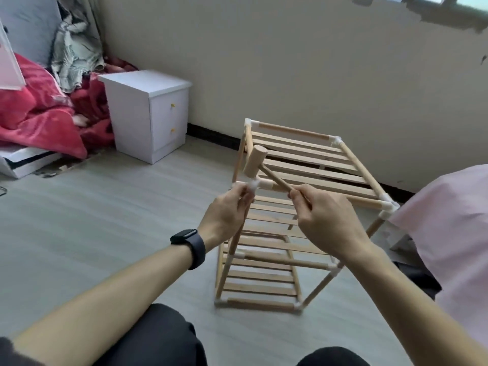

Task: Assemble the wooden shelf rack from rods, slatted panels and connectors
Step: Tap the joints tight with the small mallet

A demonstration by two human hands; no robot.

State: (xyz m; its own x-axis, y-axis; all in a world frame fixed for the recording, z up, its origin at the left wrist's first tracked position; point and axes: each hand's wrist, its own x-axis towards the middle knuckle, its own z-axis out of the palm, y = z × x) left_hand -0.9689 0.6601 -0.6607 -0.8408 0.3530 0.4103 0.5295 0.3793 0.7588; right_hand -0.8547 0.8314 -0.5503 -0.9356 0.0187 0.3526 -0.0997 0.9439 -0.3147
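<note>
The wooden shelf rack (311, 165) stands on the floor in front of me, with slatted panels joined by rods and white connectors. My left hand (227, 215) pinches the near left top connector (253, 185) and the upright rod below it. My right hand (330, 220) grips the handle of a small wooden mallet (255, 161). The mallet's head hovers just above that connector. Lower slatted panels (260, 283) show beneath my hands, partly hidden by them.
A white two-drawer nightstand (150, 112) stands at the back left beside a bed with red bedding (39, 114). A pink-covered object (449, 233) sits close on the right. The beige wall (290, 62) runs behind the rack. My knees are at the bottom edge.
</note>
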